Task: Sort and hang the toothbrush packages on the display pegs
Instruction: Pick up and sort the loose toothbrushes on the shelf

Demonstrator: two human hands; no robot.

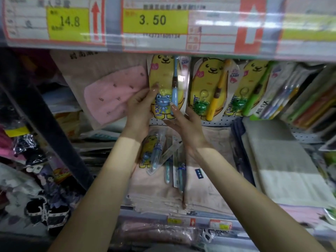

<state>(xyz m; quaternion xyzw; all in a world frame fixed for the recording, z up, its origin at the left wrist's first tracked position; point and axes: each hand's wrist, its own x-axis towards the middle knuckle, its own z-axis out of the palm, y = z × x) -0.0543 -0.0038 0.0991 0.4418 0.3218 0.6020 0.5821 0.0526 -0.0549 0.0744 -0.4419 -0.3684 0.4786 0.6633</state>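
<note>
The yellow bear-shaped toothbrush card with a blue brush and a blue frog charm under clear blister (164,88) is up against the display, its top edge tucked just under the clear price-label rail (154,20). My left hand (140,106) grips its left edge, thumb on the front and fingers curled round behind. That gives me the hold for lifting and steering the card. My right hand (185,128) has its fingers held straight and apart, with one fingertip pressing the card's lower right corner, which I judge is there to steady it and stop it swinging. The rail hides the peg itself, so I cannot tell whether the hanging hole is over it or only near it.

Just to the right hang two cards of the same kind, a bear card with a yellow brush (207,88) and then one with a green brush (251,88). This blue one is going in at the left end of that row, sorted beside its own type. A strip of white perforated back panel (218,121) shows beneath them.

Below my wrists a loose heap of toothbrush packages (160,155) lies on folded beige towels (209,188), not yet hung, so I judge the job is partway through. To the left of the card hangs a pink cloth in a clear bag (112,95).
</note>
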